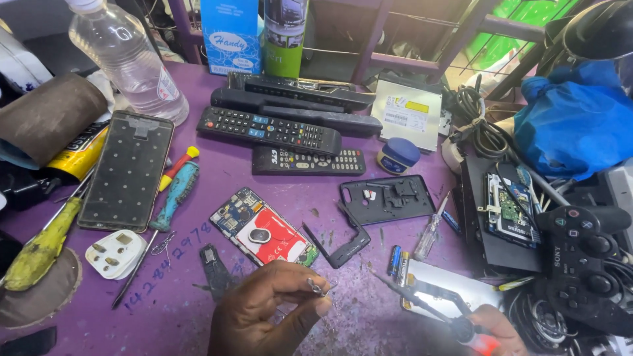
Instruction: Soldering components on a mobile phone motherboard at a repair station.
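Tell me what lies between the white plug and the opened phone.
In the head view, a small black strip lies between the white plug and the opened phone.

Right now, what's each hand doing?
Left hand: pinched shut on a small metal part.
Right hand: closed around a pointed tool.

1. The left hand (267,313) is raised low in view, its back toward the camera, fingers curled inward with thumb and forefinger pinched together.
2. The right hand (498,329) (mostly cut off by the frame's bottom edge) shows only closed fingers.
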